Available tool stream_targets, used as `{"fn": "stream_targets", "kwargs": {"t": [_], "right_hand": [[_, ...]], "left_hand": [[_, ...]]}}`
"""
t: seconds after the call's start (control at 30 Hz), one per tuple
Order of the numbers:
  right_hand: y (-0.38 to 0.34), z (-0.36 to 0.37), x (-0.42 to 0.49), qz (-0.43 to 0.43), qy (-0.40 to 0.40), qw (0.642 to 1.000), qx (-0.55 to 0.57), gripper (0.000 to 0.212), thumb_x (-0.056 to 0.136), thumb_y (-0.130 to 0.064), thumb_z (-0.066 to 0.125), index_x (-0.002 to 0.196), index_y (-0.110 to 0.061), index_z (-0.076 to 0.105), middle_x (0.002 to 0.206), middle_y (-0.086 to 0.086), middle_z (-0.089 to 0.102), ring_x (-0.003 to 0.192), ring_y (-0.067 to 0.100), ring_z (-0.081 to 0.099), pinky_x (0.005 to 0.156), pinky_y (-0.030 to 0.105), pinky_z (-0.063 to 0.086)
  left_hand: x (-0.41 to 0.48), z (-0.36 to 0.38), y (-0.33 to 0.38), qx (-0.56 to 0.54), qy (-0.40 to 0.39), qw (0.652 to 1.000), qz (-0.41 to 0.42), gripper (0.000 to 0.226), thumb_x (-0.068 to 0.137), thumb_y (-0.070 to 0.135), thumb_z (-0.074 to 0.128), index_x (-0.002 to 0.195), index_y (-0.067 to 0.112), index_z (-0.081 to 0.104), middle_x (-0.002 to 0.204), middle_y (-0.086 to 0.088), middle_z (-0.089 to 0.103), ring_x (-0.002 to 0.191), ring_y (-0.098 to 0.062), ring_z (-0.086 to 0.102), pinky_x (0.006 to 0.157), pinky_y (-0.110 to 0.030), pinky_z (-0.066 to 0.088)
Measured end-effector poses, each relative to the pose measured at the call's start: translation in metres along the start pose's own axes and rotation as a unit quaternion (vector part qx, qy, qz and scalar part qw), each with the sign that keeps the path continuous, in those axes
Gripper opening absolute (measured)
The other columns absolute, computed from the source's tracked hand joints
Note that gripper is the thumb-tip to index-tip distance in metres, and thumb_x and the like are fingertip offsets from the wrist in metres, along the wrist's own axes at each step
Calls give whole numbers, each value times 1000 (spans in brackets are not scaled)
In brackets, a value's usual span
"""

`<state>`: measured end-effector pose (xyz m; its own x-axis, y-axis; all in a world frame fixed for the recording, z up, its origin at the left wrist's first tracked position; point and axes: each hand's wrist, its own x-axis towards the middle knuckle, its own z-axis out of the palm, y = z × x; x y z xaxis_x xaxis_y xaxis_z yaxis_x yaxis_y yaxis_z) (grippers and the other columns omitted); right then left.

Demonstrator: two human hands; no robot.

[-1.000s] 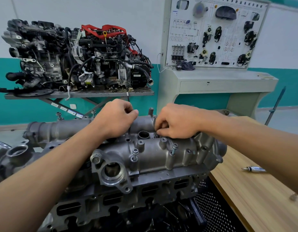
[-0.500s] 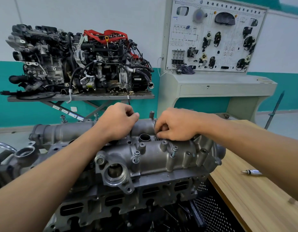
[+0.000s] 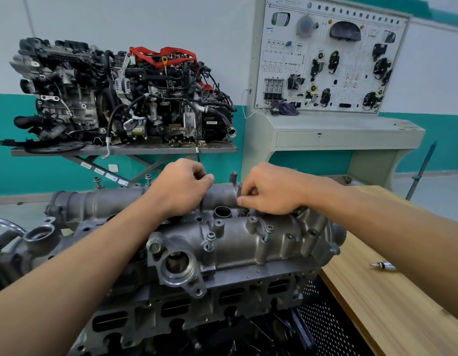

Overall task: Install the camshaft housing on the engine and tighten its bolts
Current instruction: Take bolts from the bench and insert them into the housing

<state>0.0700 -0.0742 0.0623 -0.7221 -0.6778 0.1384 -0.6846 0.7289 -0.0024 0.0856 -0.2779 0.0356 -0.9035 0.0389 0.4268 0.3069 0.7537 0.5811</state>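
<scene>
Camshaft housing sits on the engine, mid-frame. The left forearm crosses its left part and hides the top there. Left hand is clenched over the far hump, gripping a thin shank that drops to the housing top. Near-face bolts stand proud, shanks showing. Right hand is at the far ridge, fingertips pinched. What they hold is covered, can't tell. Housing's right end is near the wooden bench edge. A small metal tool lies there, well apart. Display engine and trainer board stand behind by the wall.
</scene>
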Motion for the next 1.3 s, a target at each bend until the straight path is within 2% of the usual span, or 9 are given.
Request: {"fn": "stream_targets", "kwargs": {"t": [0.13,0.27,0.4,0.57,0.8,0.87,1.1,1.23,1.3], "right_hand": [[-1,-3,-1,-11,-29,999,26,13,87,-20,67,94,-23,78,57,-27,60,62,-15,55,59,4,36],[1,-3,0,-7,-60,998,28,14,88,-20,68,96,-25,78,79,-16,73,69,-13,60,66,9,44],[1,-3,1,-2,-48,999,17,12,91,-27,69,89,-21,78,71,-14,71,64,-4,61,63,15,45],[-14,-9,7,-2,135,976,169,14,89,-26,72,84,-15,78,64,-13,69,54,1,55,57,12,41],[-50,-16,30,-37,144,975,167,16,88,-13,69,79,-2,73,73,17,67,61,17,51,66,32,49],[-50,-19,32,-28,136,978,158,13,87,-12,71,80,-1,74,76,21,68,71,32,57,74,41,51],[-55,-23,27,-82,35,991,95,18,95,-10,60,109,-15,71,80,15,65,70,26,53,70,35,46],[-55,-16,27,-80,34,994,69,27,96,-8,54,117,-16,69,79,-6,64,67,5,53,66,14,42],[-52,-8,26,-58,68,993,81,20,93,-13,62,110,-16,72,80,-7,67,71,2,59,72,17,49]], "left_hand": [[0,0,-1,1,0,1000,2,32,97,31,60,71,12,65,59,1,59,58,-16,53,61,-32,45],[0,0,-1,2,-1,1000,2,32,97,31,60,71,13,65,58,2,58,56,-15,53,57,-30,42],[1,1,0,-10,3,1000,2,35,99,35,56,73,14,67,57,6,60,54,-10,53,55,-27,39],[5,1,3,-231,-53,967,-98,46,105,44,40,78,16,64,43,12,40,35,-5,35,43,-22,27],[-1,-10,9,-393,-105,900,-157,56,103,56,34,61,21,43,51,3,29,42,-10,20,40,-14,16],[-3,-12,8,-396,-112,897,-160,52,103,58,34,68,21,45,50,3,31,42,-10,21,40,-14,16],[-13,-23,3,-378,-165,895,-170,47,103,57,35,81,19,54,49,0,40,39,-10,20,40,-12,15],[-16,-39,-3,-204,-143,956,-154,50,103,56,35,89,16,61,41,3,41,35,-11,24,39,-14,19],[-17,-51,-10,-127,-105,978,-131,50,103,54,37,93,16,68,39,6,38,32,-10,28,39,-18,21]]}}
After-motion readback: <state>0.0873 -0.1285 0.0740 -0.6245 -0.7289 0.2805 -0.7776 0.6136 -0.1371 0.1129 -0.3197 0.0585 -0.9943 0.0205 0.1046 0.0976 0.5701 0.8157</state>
